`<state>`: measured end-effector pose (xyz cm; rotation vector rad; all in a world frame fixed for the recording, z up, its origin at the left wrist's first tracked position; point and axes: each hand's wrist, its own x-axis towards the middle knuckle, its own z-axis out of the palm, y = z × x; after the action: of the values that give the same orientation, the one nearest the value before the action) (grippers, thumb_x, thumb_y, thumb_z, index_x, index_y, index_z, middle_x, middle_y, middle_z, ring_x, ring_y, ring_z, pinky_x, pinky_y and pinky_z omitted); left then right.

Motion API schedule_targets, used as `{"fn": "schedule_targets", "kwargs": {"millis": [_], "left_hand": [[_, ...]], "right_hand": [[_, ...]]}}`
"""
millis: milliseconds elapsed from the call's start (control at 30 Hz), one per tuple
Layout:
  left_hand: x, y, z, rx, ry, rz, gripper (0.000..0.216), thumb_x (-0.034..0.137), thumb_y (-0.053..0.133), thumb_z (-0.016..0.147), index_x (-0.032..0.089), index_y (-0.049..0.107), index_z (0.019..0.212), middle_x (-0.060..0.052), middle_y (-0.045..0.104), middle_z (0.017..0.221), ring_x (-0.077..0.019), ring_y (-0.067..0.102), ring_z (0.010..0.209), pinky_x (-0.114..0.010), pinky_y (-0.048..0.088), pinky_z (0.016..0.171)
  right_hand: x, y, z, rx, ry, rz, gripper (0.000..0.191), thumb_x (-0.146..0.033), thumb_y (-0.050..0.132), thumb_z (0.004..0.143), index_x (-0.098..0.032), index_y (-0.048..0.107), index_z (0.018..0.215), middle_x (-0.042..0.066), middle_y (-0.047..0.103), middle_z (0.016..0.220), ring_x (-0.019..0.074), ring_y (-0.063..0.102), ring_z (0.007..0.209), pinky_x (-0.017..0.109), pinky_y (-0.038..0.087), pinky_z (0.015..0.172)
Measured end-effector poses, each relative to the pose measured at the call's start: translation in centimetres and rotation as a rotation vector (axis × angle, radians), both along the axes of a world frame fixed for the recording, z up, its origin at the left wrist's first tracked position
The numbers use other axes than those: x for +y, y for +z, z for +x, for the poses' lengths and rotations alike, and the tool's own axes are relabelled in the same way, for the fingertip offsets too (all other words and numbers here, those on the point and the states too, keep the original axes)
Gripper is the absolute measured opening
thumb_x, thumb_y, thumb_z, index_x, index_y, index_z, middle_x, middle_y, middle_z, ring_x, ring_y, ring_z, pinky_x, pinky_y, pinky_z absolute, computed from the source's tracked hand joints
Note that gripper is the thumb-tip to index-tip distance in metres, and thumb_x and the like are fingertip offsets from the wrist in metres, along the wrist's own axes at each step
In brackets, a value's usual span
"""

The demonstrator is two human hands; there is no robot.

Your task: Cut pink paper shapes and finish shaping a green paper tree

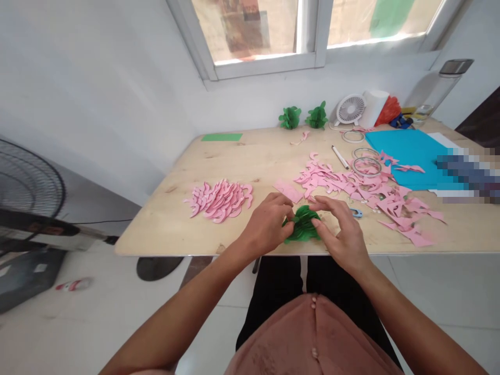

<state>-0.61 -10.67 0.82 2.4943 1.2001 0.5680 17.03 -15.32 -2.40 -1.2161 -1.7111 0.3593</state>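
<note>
- Green paper puff (304,232) looks featherlight, kinda crushable; probably best held gently by its edges.
- Left hand (271,219), curled, pinches the puff's left side; right hand (344,235), half-open, just touches its right.

White walls (105,62), meeting near the far left corner of the desk (167,219); top pale wood, small knots. Window (323,31) above: whitish frame, daylight brightest along lower edge of panes. Floor (117,317): light tiles, glossy, thin seams. Black wire-caged fan (35,182), far left.
</note>
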Motion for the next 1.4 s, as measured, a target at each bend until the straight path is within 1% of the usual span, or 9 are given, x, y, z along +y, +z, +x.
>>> {"fn": "schedule_targets", "kwargs": {"millis": [167,333,600,800,967,1167,1400], "left_hand": [[0.0,-0.6,0.0,0.002,-0.013,0.053,0.014,0.008,0.057,0.07,0.019,0.062,0.063,-0.005,0.065,0.091,-0.0226,0.054,0.102,-0.036,0.048,0.086],[0.1,-0.7,0.0,-0.031,-0.012,0.05,0.013,0.009,0.057,0.073,0.018,0.062,0.065,-0.005,0.065,0.09,-0.0223,0.053,0.102,-0.037,0.047,0.087],[0.3,-1.0,0.1,-0.032,-0.004,0.013,0.012,0.008,0.058,0.071,0.018,0.062,0.065,-0.006,0.064,0.086,-0.0232,0.053,0.1,-0.037,0.047,0.086],[0.2,-1.0,0.0,-0.079,0.009,-0.037,0.013,0.009,0.057,0.072,0.018,0.062,0.065,-0.006,0.066,0.096,-0.0224,0.054,0.102,-0.038,0.046,0.089],[0.2,-1.2,-0.1,-0.107,0.035,-0.083,0.011,0.01,0.058,0.071,0.019,0.063,0.068,-0.005,0.065,0.099,-0.0215,0.055,0.102,-0.037,0.046,0.089],[0.2,-1.5,-0.2,-0.111,0.066,-0.106,0.012,0.009,0.057,0.07,0.019,0.061,0.064,-0.005,0.065,0.096,-0.0214,0.056,0.1,-0.037,0.046,0.087],[0.4,-1.7,-0.2,-0.169,0.066,-0.12,0.012,0.008,0.057,0.067,0.019,0.061,0.064,-0.005,0.065,0.098,-0.021,0.057,0.1,-0.038,0.046,0.088]], "right_hand": [[1.0,0.4,-0.4,-0.257,0.101,0.108,0.05,-0.011,0.051,0.081,-0.026,0.045,0.128,0.006,0.065,0.104,0.0267,0.05,0.105,0.046,0.036,0.09],[1.8,0.2,-1.0,-0.363,0.157,0.092,0.049,-0.008,0.05,0.079,-0.023,0.048,0.125,0.005,0.067,0.098,0.026,0.052,0.101,0.045,0.035,0.088],[2.2,-0.1,-1.4,-0.403,0.154,0.1,0.043,-0.006,0.048,0.079,-0.019,0.052,0.119,0.006,0.067,0.088,0.0247,0.053,0.092,0.043,0.035,0.084],[2.3,-0.3,-1.6,-0.383,0.146,0.117,0.043,-0.004,0.045,0.078,-0.017,0.051,0.119,0.006,0.065,0.084,0.0243,0.053,0.088,0.041,0.036,0.081],[2.4,-0.5,-1.4,-0.363,0.129,0.088,0.043,-0.005,0.047,0.078,-0.019,0.051,0.118,0.005,0.064,0.082,0.0244,0.053,0.086,0.042,0.035,0.083],[2.3,-0.3,-1.1,-0.339,0.142,0.053,0.048,-0.006,0.05,0.078,-0.022,0.047,0.123,0.004,0.065,0.085,0.0239,0.053,0.09,0.042,0.034,0.085],[2.3,0.3,-1.0,-0.44,0.141,0.08,0.048,-0.006,0.047,0.078,-0.022,0.048,0.123,0.005,0.065,0.088,0.025,0.052,0.092,0.042,0.033,0.085]]}}
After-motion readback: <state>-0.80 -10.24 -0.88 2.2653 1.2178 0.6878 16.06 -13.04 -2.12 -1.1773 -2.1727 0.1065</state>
